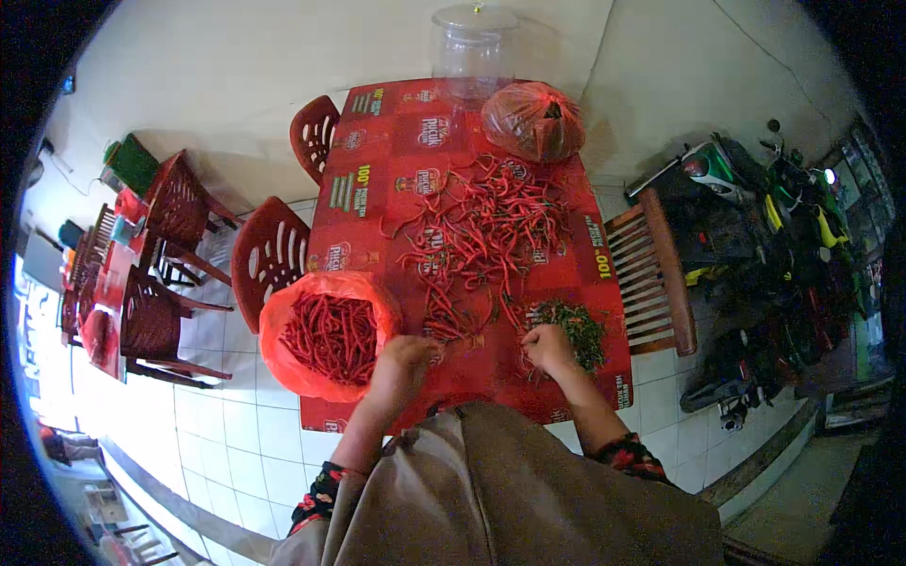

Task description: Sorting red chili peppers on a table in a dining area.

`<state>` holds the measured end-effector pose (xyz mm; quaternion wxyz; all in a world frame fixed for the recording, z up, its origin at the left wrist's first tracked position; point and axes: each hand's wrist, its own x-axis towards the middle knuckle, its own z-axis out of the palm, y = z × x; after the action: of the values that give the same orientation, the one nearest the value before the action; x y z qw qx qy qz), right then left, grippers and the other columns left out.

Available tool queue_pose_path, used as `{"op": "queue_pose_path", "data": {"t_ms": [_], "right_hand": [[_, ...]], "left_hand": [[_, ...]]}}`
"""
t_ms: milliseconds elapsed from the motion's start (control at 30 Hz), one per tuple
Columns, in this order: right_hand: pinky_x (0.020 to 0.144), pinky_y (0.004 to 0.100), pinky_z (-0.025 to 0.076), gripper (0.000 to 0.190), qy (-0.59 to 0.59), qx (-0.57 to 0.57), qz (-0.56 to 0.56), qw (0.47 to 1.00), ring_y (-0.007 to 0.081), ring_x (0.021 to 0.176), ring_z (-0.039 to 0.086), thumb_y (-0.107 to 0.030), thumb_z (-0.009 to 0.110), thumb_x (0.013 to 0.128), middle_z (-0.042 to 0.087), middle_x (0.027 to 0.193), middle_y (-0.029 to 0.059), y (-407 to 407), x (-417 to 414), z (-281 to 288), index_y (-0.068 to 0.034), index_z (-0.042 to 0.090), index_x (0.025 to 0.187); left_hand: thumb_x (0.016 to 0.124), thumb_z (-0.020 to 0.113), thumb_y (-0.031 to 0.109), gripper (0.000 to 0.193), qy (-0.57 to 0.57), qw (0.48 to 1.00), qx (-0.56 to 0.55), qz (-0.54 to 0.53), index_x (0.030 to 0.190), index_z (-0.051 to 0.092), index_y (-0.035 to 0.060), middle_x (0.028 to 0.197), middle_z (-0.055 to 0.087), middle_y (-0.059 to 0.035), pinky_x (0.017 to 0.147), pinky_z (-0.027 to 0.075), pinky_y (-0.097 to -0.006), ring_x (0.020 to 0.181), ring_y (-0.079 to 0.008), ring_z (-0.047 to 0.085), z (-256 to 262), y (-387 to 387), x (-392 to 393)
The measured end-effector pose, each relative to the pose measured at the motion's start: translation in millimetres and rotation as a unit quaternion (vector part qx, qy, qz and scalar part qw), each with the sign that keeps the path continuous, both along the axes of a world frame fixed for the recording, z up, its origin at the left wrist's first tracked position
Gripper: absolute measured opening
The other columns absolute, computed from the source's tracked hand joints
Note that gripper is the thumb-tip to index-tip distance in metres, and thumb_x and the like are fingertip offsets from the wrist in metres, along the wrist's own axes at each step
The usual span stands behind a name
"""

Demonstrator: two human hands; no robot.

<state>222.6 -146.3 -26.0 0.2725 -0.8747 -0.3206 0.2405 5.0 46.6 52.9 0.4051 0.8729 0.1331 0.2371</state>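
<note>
My left hand point(410, 355) is over the red tablecloth, between an open orange-red plastic bag point(269, 347) and a small group of red chilies point(444, 318). The bag is full of stemless-looking red chilies point(333, 336). My right hand point(551, 348) has its fingers curled together at the left edge of a heap of green chili stems point(587, 332). What either set of fingertips holds is too small to make out. Beyond both hands spreads a loose pile of long curly red chilies point(495, 212), many with green stems.
A tied, filled plastic bag point(534, 124) and a clear lidded jar point(474, 46) stand at the table's point(333, 233) far end. Red plastic chairs point(272, 247) line the left side; a slatted wooden chair point(669, 272) stands right. Motorbikes point(729, 177) are parked beyond it.
</note>
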Motion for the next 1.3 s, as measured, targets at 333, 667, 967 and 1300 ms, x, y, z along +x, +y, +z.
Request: {"op": "queue_pose_path", "data": {"t_ms": [333, 667, 967, 1300], "right_hand": [[0.075, 0.0432, 0.048, 0.023, -0.074, -0.046, 0.08, 0.993, 0.0383, 0.085, 0.059, -0.018, 0.061, 0.076, 0.061, 0.088, 0.0253, 126.3, -16.7, -13.3, 0.002, 0.065, 0.085], [0.071, 0.0371, 0.051, 0.033, 0.048, -0.088, 0.031, 0.994, 0.0281, 0.079, 0.064, -0.024, 0.069, 0.075, 0.065, 0.089, 0.0182, 135.3, 8.0, -60.0, 0.004, 0.064, 0.092], [0.065, 0.0302, 0.047, 0.02, 0.366, 0.26, -0.169, 0.877, 0.0135, 0.07, 0.058, -0.017, 0.068, 0.08, 0.065, 0.079, 0.0038, 75.0, -16.4, -1.1, -0.002, 0.066, 0.093], [0.066, 0.0263, 0.046, 0.01, 0.374, 0.328, -0.078, 0.864, 0.0104, 0.073, 0.055, -0.01, 0.063, 0.083, 0.062, 0.081, 0.0023, 22.6, -49.1, 29.7, -0.001, 0.063, 0.088]], "left_hand": [[0.083, 0.056, 0.017, 0.044, 0.243, 0.89, 0.193, 0.334, 0.123, 0.046, 0.0019, 0.116, 0.054, -0.0186, 0.092, 0.037, -0.0443, 0.11, -0.0341, 0.047, 5.8, 96.8, -51.9], [0.075, 0.062, 0.013, 0.051, 0.112, 0.942, 0.198, 0.247, 0.123, 0.047, 0.0043, 0.128, 0.044, -0.0168, 0.099, 0.031, -0.0449, 0.118, -0.0346, 0.04, 16.9, 63.5, -57.7], [0.075, 0.063, 0.014, 0.04, 0.019, 0.991, 0.11, 0.067, 0.112, 0.055, 0.0024, 0.111, 0.055, -0.0175, 0.086, 0.042, -0.0427, 0.099, -0.0352, 0.053, 1.9, 18.6, 3.0], [0.077, 0.06, 0.017, 0.015, 0.104, 0.986, 0.082, -0.106, 0.09, 0.065, 0.0106, 0.086, 0.062, -0.0068, 0.081, 0.04, -0.0426, 0.088, -0.0283, 0.056, -26.2, -27.7, 53.4]]}}
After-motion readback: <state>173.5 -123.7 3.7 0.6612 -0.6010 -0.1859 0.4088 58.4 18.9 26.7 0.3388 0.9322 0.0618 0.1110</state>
